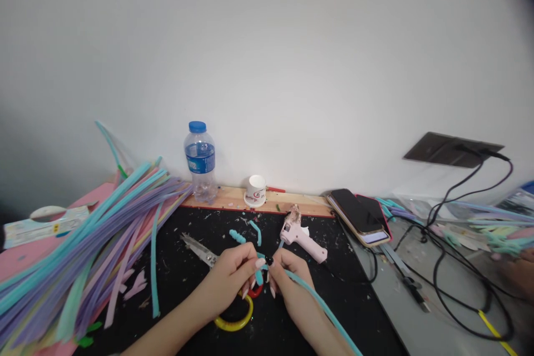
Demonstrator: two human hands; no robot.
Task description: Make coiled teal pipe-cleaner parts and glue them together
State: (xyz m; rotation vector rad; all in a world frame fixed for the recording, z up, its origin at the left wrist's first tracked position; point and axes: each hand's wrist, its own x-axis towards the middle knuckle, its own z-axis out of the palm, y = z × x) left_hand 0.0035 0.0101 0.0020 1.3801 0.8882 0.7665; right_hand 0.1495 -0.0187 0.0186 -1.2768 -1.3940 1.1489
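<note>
My left hand (233, 273) and my right hand (294, 278) meet at the centre, fingertips pinched close together on a turquoise pipe cleaner (321, 303). Its long free end runs from the right hand toward the lower right, and a short fuzzy piece hangs between the fingers. How it is bent there is partly hidden. Under my left hand lie scissors (199, 247) with yellow and red handles, blades pointing up-left. Beyond the fingers rest a coiled turquoise piece (237, 236) and a small bent one (256, 232). A pale pink glue gun (307, 243) lies past my right hand.
Many coloured pipe cleaners (120, 239) are heaped at left. A water bottle (201, 164) and a paper cup (255, 191) stand along the wall. To the right are stacked phones (359, 212), tangled black cables (438, 267) and more pipe cleaners. Part of another person's hand (521, 272) shows far right.
</note>
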